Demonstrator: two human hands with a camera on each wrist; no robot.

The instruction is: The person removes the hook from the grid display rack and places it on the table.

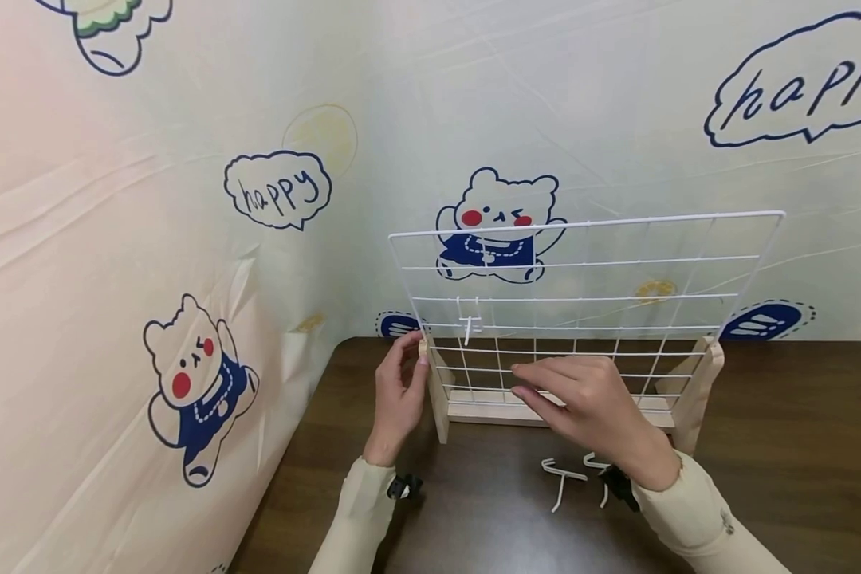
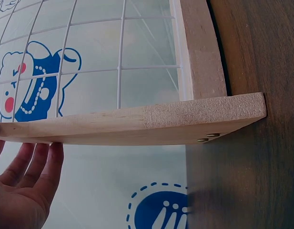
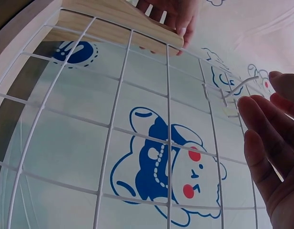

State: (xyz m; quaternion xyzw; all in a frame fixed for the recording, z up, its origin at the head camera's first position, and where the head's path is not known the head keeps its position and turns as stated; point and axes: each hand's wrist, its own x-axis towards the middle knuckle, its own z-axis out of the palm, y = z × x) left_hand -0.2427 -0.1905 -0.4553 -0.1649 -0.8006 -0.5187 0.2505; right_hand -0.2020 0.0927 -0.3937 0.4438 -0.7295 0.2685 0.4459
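Note:
A white wire grid panel [image 1: 588, 299] stands upright in a wooden stand [image 1: 441, 399]. My left hand [image 1: 399, 391] holds the top of the stand's left side board [image 2: 104, 126], thumb at its end and fingers against its outer face. One white hook [image 1: 469, 319] hangs on the grid's left part; in the right wrist view this hook [image 3: 239, 88] juts out near my fingertips. My right hand [image 1: 581, 395] is in front of the grid, fingers extended and apart from the hook, with nothing held.
Two more white hooks lie on the dark wooden table [image 1: 473, 510]: one hook [image 1: 561, 481] in plain view, the other hook [image 1: 594, 461] partly hidden by the right wrist. A pale printed cloth [image 1: 373, 159] hangs behind the table and along its left side.

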